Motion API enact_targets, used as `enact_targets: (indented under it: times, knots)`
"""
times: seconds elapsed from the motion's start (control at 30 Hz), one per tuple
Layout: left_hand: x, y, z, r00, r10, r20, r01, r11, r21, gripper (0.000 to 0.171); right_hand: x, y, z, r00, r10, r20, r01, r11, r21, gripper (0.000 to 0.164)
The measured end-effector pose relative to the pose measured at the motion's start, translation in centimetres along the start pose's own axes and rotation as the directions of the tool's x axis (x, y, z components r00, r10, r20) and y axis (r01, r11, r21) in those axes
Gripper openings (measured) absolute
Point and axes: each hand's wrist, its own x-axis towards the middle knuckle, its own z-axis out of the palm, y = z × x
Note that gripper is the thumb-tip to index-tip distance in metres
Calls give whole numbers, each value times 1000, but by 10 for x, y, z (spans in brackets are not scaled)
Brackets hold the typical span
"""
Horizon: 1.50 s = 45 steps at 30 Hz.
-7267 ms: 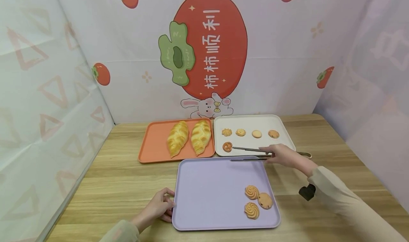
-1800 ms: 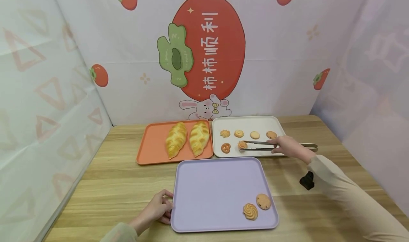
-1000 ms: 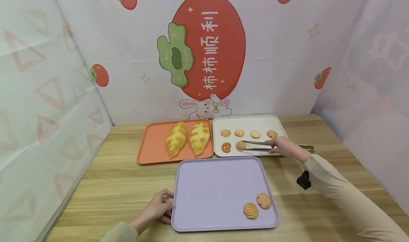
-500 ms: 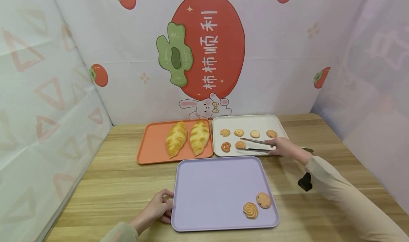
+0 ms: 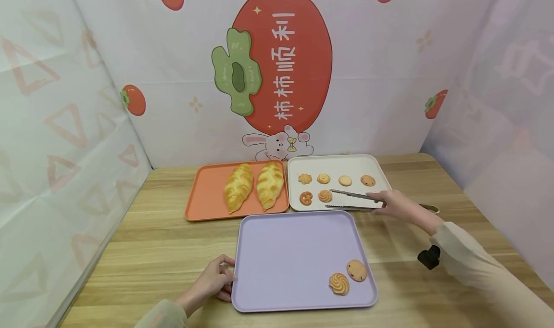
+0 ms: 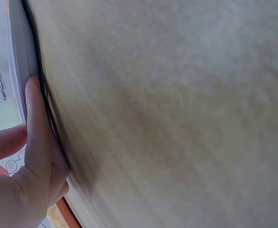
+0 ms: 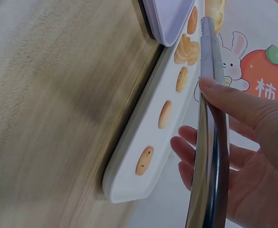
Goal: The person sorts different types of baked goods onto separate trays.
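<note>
My right hand (image 5: 398, 205) holds metal tongs (image 5: 352, 194) over the white tray (image 5: 346, 162). The arms of the tongs are spread, with nothing between them. Just left of their tips a swirl cookie (image 5: 325, 196) lies on that tray beside a pretzel cookie (image 5: 306, 198). In the right wrist view the thumb is on the tongs (image 7: 210, 137). My left hand (image 5: 214, 277) touches the left edge of the purple tray (image 5: 281, 260); the left wrist view has a straight finger (image 6: 36, 118) against its side. Another swirl cookie (image 5: 339, 284) and a round speckled cookie (image 5: 357, 270) lie on the purple tray.
A back row on the white tray has a flower-shaped cookie (image 5: 305, 178), a ring-patterned cookie (image 5: 323, 178), a plain round cookie (image 5: 345, 180) and a speckled cookie (image 5: 368, 180). An orange tray (image 5: 207, 193) holds two braided loaves (image 5: 239, 187). Printed cloth walls surround the wooden table (image 5: 173, 241).
One swirl cookie has gone from the purple tray to the white tray. The tongs have spread, let go of it and drawn back right. My left hand stays at the purple tray's edge.
</note>
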Motion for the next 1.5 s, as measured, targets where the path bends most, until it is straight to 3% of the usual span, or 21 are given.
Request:
enact_targets:
  times: [0.17, 0.53, 1.07, 1.5]
  knots:
    - [-1, 1, 0, 1000, 0, 4, 0, 1000, -2, 30, -9, -1, -2, 1000, -21, -15, 21, 1000, -1, 49]
    - [0, 1, 0, 1000, -12, 5, 12, 1000, 0, 29, -29, -8, -3, 1000, 21, -4, -21, 999, 38, 52]
    - [0, 2, 0, 1000, -8, -4, 8, 1000, 8, 30, -49, -16, -8, 999, -22, 40, 19, 997, 77, 54]
    - [0, 2, -1, 1000, -6, 0, 6, 1000, 8, 31, -59, -16, -11, 989, -107, 106, 95, 989, 112, 51]
